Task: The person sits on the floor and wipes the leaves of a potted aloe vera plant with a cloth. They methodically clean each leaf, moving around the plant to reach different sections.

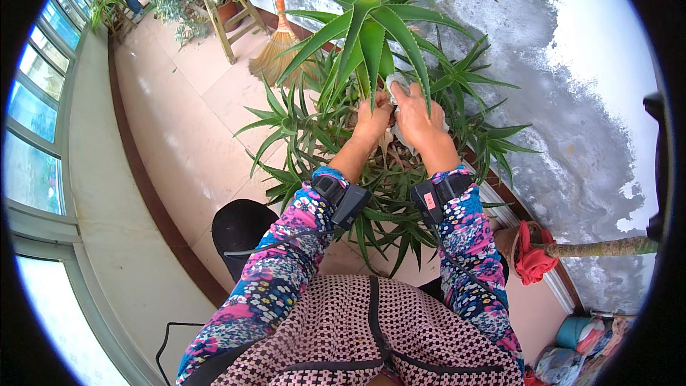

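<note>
A tall aloe plant (368, 37) with long toothed green leaves stands in front of me, smaller aloe rosettes (292, 126) spreading around its base. My right hand (420, 120) grips a crumpled white cloth or tissue (394, 86) just under the big rosette; part of it also shows below the palm. Close beside it, my left hand (375, 118) has its fingers curled together near the lower leaves and stem. Leaves hide those fingertips, so what they pinch is unclear. Dry, brownish leaf remains (387, 153) hang below both hands.
A straw broom (283, 53) leans behind the aloe near a wooden stool (236, 21). Along the right runs a stained wall (536, 134). A pot wrapped in red cloth (533, 257) stands at lower right. Windows and a ledge (128, 193) line the left; a person sits far back.
</note>
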{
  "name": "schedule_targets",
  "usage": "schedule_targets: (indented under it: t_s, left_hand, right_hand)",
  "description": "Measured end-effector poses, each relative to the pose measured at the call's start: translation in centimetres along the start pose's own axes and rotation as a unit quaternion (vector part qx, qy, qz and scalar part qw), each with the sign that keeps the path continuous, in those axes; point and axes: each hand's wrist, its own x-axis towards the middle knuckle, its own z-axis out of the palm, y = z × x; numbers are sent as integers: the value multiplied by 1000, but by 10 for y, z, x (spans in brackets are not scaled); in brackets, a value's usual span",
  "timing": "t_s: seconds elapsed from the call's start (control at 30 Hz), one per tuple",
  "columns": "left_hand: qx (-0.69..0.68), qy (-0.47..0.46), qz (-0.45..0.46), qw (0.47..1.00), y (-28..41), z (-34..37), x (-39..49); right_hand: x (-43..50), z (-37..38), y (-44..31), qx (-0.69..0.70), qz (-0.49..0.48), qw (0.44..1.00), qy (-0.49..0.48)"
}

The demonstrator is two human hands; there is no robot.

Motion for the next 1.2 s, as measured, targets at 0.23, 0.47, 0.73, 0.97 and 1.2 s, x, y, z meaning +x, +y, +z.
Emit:
schedule_targets:
  t_s: [0.23, 0.47, 0.73, 0.97, 1.2]
  left_hand:
    - [-115, -19, -63, 991, 14, 4, -10]
    - [-163, 9, -96, 982, 6, 9, 0]
    - [-140, 12, -89, 986, 11, 20, -5]
    - [-185, 16, -73, 980, 33, 35, -12]
    - [-186, -17, -43, 981, 41, 36, -18]
  right_hand:
    - [0, -2, 8, 87, 40, 992, -85]
    - [-23, -5, 15, 196, 79, 971, -115]
    - [-44, -5, 0, 205, 125, 962, -127]
    - [-54, 8, 7, 172, 150, 961, -153]
    - [-94, 4, 28, 173, 184, 967, -36]
